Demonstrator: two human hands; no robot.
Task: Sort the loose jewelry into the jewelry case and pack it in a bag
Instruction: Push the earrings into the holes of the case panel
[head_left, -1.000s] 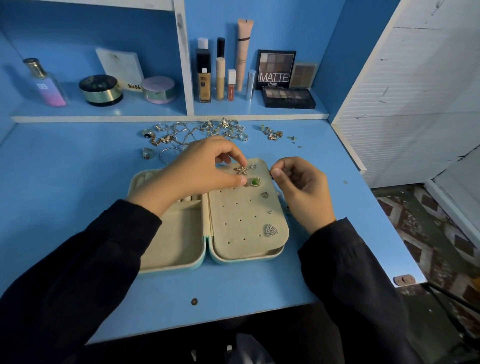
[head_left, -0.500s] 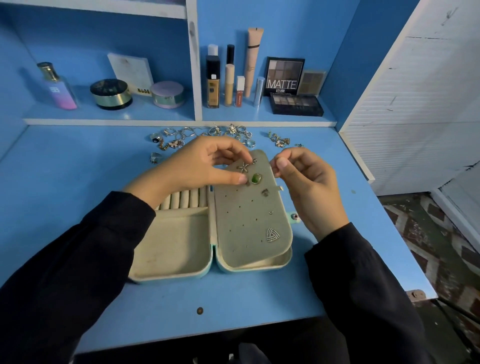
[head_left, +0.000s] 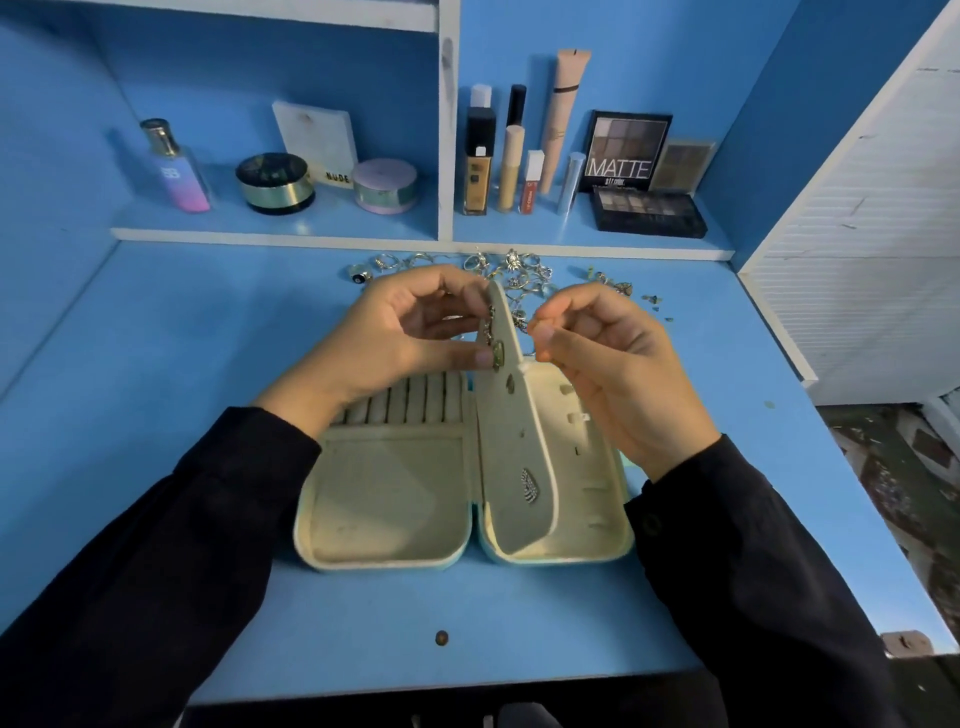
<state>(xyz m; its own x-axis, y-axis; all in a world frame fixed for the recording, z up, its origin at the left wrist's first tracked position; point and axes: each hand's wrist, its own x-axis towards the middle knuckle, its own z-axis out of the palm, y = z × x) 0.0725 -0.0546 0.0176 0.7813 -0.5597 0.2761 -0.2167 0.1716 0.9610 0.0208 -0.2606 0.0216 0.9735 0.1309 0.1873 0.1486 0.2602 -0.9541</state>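
Jewelry case (head_left: 384, 499), earring panel (head_left: 511, 452) upright along 6–12 o'clock: left hand (head_left: 395, 338) at 9 pinching its top, right hand (head_left: 613, 379) at 3, fingertips pressed together.

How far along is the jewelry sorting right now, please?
Done: a few earrings sit pinned on the earring panel. In hand: the left hand holds that panel raised, the right hand pinches behind it. Left: the loose jewelry pile by the shelf; no bag shows.
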